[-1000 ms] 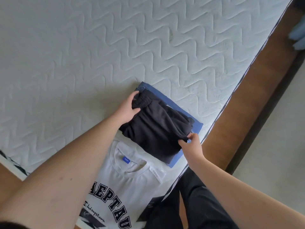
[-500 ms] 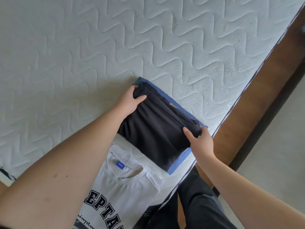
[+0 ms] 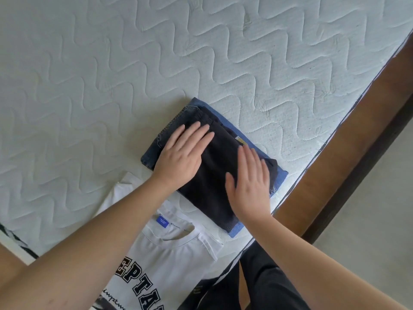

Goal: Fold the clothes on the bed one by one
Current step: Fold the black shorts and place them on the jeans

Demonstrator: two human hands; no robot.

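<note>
Pressing flat now: left hand (image 3: 181,157) and right hand (image 3: 250,182) both spread, fingers straight, palms down on the folded black garment (image 3: 214,175), gripping nothing. Black garment directly under both palms, stacked on the folded blue jeans (image 3: 154,151), which peek out beyond the left fingertips and past the right hand's outer edge. Best to sweep outward from the middle toward the edges, squeezing out trapped air without dragging the top layer off the denim below. Worth squaring the near edge with the stack. White printed T-shirt (image 3: 169,265) spread flat beneath the left forearm, near both wrists, apparently next for folding. All on the mattress (image 3: 111,74), its edge just beside the right wrist.
</note>
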